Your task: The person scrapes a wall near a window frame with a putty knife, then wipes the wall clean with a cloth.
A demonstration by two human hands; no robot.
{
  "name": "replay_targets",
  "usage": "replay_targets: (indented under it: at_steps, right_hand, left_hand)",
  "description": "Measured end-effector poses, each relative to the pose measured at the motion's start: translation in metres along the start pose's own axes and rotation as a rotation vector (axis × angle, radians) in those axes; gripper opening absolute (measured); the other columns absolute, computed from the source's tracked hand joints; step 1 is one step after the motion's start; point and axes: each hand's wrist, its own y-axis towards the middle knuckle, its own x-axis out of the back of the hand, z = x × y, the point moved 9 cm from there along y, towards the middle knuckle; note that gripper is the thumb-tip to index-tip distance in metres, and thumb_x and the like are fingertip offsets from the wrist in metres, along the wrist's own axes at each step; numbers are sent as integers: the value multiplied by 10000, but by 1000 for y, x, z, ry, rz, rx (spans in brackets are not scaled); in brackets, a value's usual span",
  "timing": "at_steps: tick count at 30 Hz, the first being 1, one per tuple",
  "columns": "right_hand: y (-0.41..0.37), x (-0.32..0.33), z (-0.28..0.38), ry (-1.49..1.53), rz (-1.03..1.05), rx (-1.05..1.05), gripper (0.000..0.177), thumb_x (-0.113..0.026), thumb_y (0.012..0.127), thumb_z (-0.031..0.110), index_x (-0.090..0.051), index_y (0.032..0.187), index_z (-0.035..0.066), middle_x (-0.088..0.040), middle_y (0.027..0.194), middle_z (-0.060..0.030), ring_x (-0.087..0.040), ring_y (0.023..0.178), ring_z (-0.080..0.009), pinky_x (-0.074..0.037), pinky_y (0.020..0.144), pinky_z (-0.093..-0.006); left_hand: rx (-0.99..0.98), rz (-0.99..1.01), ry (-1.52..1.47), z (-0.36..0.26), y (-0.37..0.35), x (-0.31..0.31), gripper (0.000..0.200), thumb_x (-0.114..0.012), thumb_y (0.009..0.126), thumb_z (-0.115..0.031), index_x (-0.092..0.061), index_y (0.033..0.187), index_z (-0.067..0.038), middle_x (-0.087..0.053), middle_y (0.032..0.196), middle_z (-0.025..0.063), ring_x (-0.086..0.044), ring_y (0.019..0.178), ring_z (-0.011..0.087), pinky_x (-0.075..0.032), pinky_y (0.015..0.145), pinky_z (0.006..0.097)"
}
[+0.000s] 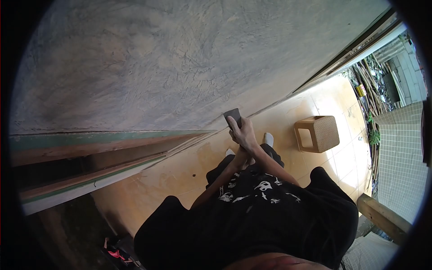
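The fingers [232, 123] of my right hand [244, 135] are gripping a dark flat block [231, 115], which is by the lower part of the grey wall [157, 67]. My left hand [246, 159] is near the right wrist, partly hidden, so I cannot tell its state. Farther to my right, a brown stool [325, 134] stands on the tiled floor [285, 135].

Brown stool [325, 134] on tiled floor [153, 182] | yellow container [361, 90] by stick pile [372, 92] | wooden beam [382, 218]
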Motion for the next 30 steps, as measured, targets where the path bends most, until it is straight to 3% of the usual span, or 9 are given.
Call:
replay_targets:
  at_steps: [6,10,13,17,19,21,24,30]
  right_hand:
    - [10,0,-20,-72,-52,81,513,-615,906,366,-545,618,-52,-498,454,-102,-502,402,-161,-378,400,-327]
    - [14,-1,-21,-30,-25,86,509,-624,899,358,-557,626,-66,-504,461,-130,-504,407,-173,-380,405,-345]
    - [6,6,17,-60,-65,147,502,-622,902,360,-565,630,-58,-517,467,-112,-506,410,-161,-380,407,-340]
    - [11,11,10,-152,-71,210,502,-613,907,364,-573,632,-53,-525,467,-103,-513,406,-161,-390,408,-334]
    - [20,9,-32,54,-34,25,499,-609,909,366,-573,636,-50,-526,466,-108,-518,399,-164,-399,408,-332]
    - [22,12,-31,-1,-29,31,499,-607,909,364,-564,633,-49,-514,459,-114,-521,395,-164,-398,403,-331]
    - [22,12,-31,-51,-37,85,503,-603,912,367,-558,627,-46,-506,452,-104,-516,394,-156,-390,398,-326]
    - [13,17,-3,-123,33,55,504,-597,915,365,-566,631,-51,-517,454,-109,-518,389,-170,-398,404,-334]
  left_hand:
    - [-74,-60,119,-2,-51,51,219,-688,853,-264,-561,899,-91,-414,553,-42,-434,497,102,-359,475,287]
    - [-161,-88,199,-14,14,13,226,-693,849,-259,-560,908,-87,-428,570,-40,-437,507,105,-363,482,291]
    - [-208,-114,267,-19,25,10,231,-696,846,-256,-559,916,-83,-438,582,-38,-439,515,108,-366,487,294]
    - [-266,-127,344,-22,40,1,239,-701,843,-251,-559,926,-78,-451,598,-36,-441,526,111,-370,494,298]
    - [-304,-132,404,-23,32,6,243,-704,841,-249,-558,930,-76,-457,606,-34,-443,531,112,-372,498,300]
    - [-335,-143,458,-32,45,1,247,-706,839,-247,-558,935,-74,-464,615,-33,-444,537,114,-374,501,302]
    - [-378,-167,531,-27,2,29,254,-710,836,-243,-557,943,-70,-474,627,-31,-446,545,116,-378,507,305]
    - [-453,-184,674,-25,28,14,268,-717,831,-236,-556,957,-63,-494,651,-27,-450,561,120,-384,517,311]
